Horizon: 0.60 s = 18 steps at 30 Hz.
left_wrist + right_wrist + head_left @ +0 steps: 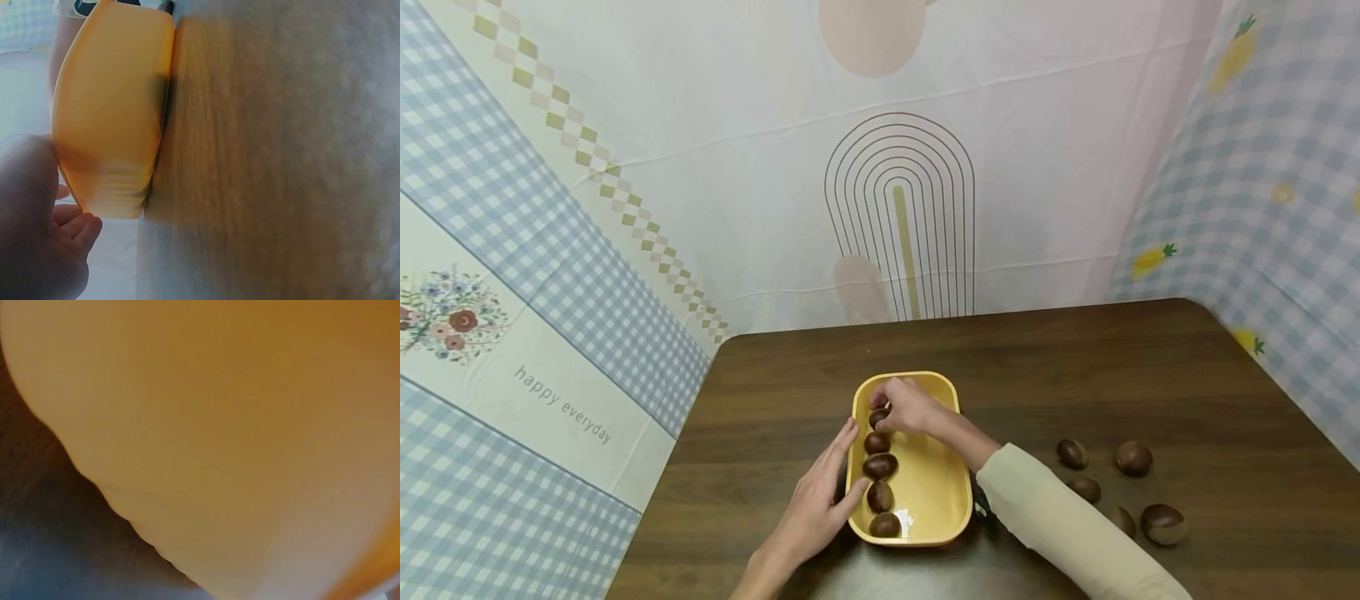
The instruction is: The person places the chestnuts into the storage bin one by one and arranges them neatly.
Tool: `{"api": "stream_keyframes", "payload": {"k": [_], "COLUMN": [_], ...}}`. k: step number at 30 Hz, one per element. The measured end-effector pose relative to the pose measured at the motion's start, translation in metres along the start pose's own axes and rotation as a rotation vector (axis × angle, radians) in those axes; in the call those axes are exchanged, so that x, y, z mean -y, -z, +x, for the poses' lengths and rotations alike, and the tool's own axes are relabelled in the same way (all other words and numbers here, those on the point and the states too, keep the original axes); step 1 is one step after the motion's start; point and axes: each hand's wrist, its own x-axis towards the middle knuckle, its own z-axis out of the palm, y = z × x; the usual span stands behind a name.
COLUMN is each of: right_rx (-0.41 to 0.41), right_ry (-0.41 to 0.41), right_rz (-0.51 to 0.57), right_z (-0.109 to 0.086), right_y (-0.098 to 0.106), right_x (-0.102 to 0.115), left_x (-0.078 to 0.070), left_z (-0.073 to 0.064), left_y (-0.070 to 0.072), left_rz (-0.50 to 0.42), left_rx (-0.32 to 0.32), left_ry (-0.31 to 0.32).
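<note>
A yellow plastic tray (932,500) stands on the dark wooden table, with several brown chestnuts (880,467) lined up along its left inner side. My right hand (910,408) reaches over the tray's right wall and pinches a chestnut (879,419) at the far end of that row, its fingers partly covering it. Along the left rim lies my left hand (812,504), fingers extended and touching the tray, thumb at the rim by the nearer chestnuts. The left wrist view shows this hand (56,231) beside the tray's outer wall (112,94). Yellow tray surface (206,425) fills most of the right wrist view.
Several loose chestnuts (1133,458) lie on the table (790,375) to the right of the tray, some partly behind my right sleeve (1060,517). A patterned cloth (760,208) hangs behind the table's far edge, with checked cloth (1285,250) at the right side.
</note>
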Motion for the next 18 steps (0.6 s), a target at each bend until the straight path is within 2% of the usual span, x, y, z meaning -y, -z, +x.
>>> {"api": "stream_keyframes", "payload": {"k": [8, 18], "right_rx": [0.0, -0.001], "right_ry": [0.02, 0.023], "right_rz": [-0.016, 0.04], "right_z": [-0.0007, -0.0043], "right_y": [-0.0045, -0.0037], "right_x": [-0.001, -0.0015], "left_x": [0.0007, 0.0009], "left_z": [-0.0006, -0.0009], "left_y": [-0.0007, -0.0002], "left_rz": [0.017, 0.017], "left_rx": [-0.008, -0.014], "left_ry": [-0.008, -0.014]}}
